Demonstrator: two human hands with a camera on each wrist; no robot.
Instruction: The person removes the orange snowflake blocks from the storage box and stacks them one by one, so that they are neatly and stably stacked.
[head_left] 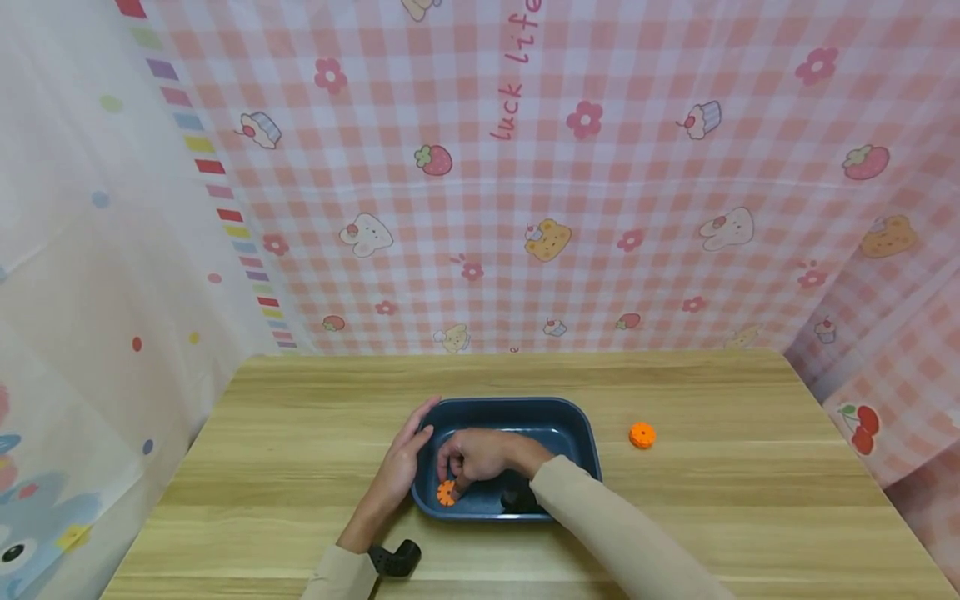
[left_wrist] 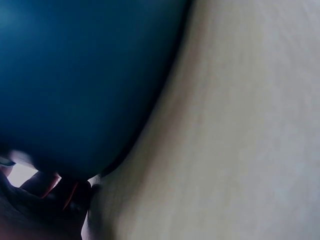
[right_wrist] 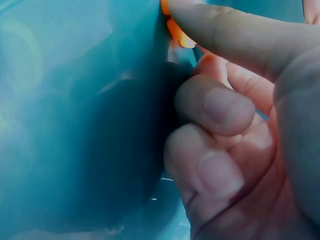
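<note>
A dark blue rectangular tray [head_left: 517, 405] with rounded corners stands on the wooden table. My left hand [head_left: 400, 467] holds its left side, fingers along the outer wall and thumb at the rim. The left wrist view shows the tray's outer wall [left_wrist: 85, 90] close up, with those dark fingers at its lower end. Inside the tray, my right hand [head_left: 480, 454] pinches an orange notched disc [head_left: 446, 493] near the front left corner. In the right wrist view the thumb lies over the disc [right_wrist: 175, 33], and the other fingers curl toward the palm.
More orange notched discs [head_left: 642, 435], apparently stacked, lie to the right of the tray. A black wrist camera [head_left: 397, 558] sits at the left wrist, and another dark device [head_left: 517, 498] shows beneath the right wrist. A pink checked curtain [head_left: 480, 208] hangs behind the table.
</note>
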